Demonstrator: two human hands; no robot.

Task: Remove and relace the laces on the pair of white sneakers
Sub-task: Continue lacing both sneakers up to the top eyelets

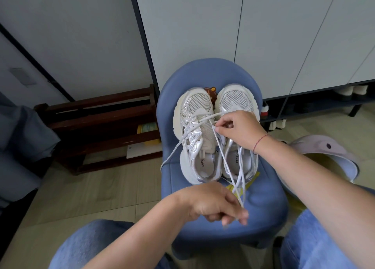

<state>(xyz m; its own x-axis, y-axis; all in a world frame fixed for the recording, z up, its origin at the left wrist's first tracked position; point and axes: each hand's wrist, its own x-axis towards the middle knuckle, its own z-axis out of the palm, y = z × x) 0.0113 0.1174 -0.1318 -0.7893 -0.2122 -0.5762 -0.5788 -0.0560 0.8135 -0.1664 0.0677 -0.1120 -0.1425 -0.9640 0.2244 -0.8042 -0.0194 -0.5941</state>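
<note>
Two white sneakers (197, 104) sit side by side on one blue chair (263, 203), toes pointing away. The right hand (237, 128) reaches over them, pinching a lace (228, 167). The left hand (215, 203), nearer, grips the lace ends in curled fingers.

My right hand (237, 128) sits over the right sneaker (236, 99) midfoot, so the eyelets there are hidden from me. My left hand (213, 203) has motion-blurred fingertips where the laces (229, 163) run into them; I can't count the strands it pinches. A brown wrapper (212, 92) is wedged between the toes, mostly covered, print too small to read. Only strips of a yellow item (254, 177) show under the right sneaker's heel; can't ID it. The insole (205, 167) line under "CECE" is unreadable. The lilac clog (324, 149) is partly behind my right forearm. Frame edges cut off both forearms and the jeans (91, 246).
</note>
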